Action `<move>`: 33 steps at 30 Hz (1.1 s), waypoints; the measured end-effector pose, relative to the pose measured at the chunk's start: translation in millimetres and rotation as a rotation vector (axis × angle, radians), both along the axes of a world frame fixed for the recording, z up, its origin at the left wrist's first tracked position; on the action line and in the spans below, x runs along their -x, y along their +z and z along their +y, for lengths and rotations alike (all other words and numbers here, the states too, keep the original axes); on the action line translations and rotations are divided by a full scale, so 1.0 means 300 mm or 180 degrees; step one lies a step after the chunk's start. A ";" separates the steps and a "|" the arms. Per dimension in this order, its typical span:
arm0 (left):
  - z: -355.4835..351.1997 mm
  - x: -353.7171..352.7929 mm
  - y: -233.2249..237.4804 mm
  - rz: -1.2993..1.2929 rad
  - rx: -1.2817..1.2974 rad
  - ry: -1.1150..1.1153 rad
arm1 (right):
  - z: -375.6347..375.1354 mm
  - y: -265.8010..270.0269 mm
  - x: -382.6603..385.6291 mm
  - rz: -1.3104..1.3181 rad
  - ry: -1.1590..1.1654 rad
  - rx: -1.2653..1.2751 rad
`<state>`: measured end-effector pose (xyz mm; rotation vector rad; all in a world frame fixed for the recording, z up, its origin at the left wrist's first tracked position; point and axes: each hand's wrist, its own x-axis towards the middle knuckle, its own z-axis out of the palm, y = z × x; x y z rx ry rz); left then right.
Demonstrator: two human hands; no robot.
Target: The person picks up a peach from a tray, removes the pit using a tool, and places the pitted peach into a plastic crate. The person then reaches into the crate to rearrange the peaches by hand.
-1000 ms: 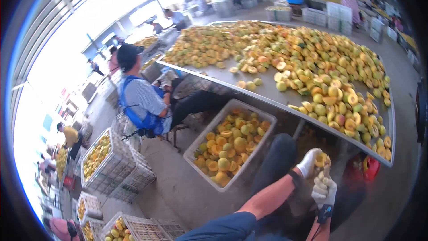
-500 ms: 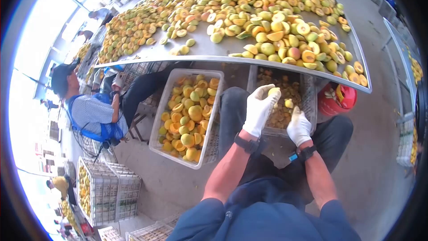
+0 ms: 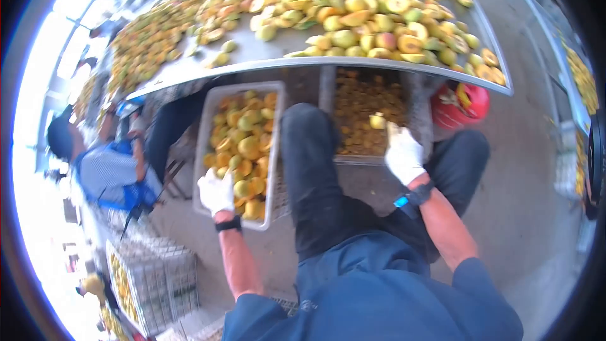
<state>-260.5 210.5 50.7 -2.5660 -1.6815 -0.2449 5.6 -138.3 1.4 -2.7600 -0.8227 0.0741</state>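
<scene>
My left hand [image 3: 216, 192], in a white glove, is at the left side of a white plastic crate [image 3: 273, 151] filled with halved yellow-orange fruit [image 3: 249, 146] that looks like peaches. Its fingers appear apart, with no fruit visible in them, though motion blurs them. My right hand [image 3: 404, 153], also gloved, is closed in front of a lower crate [image 3: 326, 88] of brownish pits and scraps [image 3: 369, 98]. A small pale-yellow piece [image 3: 377, 120] shows at its fingertips; whether a tool holds it I cannot make out.
A metal-edged table [image 3: 252, 67] heaped with halved fruit [image 3: 353, 19] spans the front. To the right under it stands a red bucket [image 3: 459, 106]. A seated co-worker [image 3: 110, 164] is at left, near stacked crates [image 3: 158, 278].
My left hand has moved left and down from beside my right hand to the fruit crate, and the fruit piece it held no longer shows. My right hand has shifted slightly left and up.
</scene>
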 end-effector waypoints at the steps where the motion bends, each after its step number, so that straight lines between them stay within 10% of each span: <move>1: 0.027 0.034 -0.046 -0.0220 -0.0043 -0.0292 | -0.009 -0.015 -0.004 -0.0085 -0.0026 -0.0119; 8: -0.497 -0.420 0.299 -0.2229 0.0719 -0.2809 | 0.003 0.039 0.018 -0.0220 0.0072 -0.1014; 19: -0.589 -0.834 0.035 -0.0247 0.0914 -0.4905 | -0.081 0.114 -0.023 -0.0157 0.0130 -0.0765; 26: -0.546 -0.875 0.177 0.0079 0.1331 -0.4131 | -0.107 0.044 -0.053 0.0740 0.0140 0.0260; 30: -0.423 -1.083 0.145 -0.1279 0.0761 -0.3675 | -0.093 0.043 -0.048 0.0848 0.0199 -0.0196; 33: -0.314 -1.294 0.160 -0.1976 0.3628 -0.1627 | -0.092 0.039 -0.040 0.0847 0.0128 -0.0342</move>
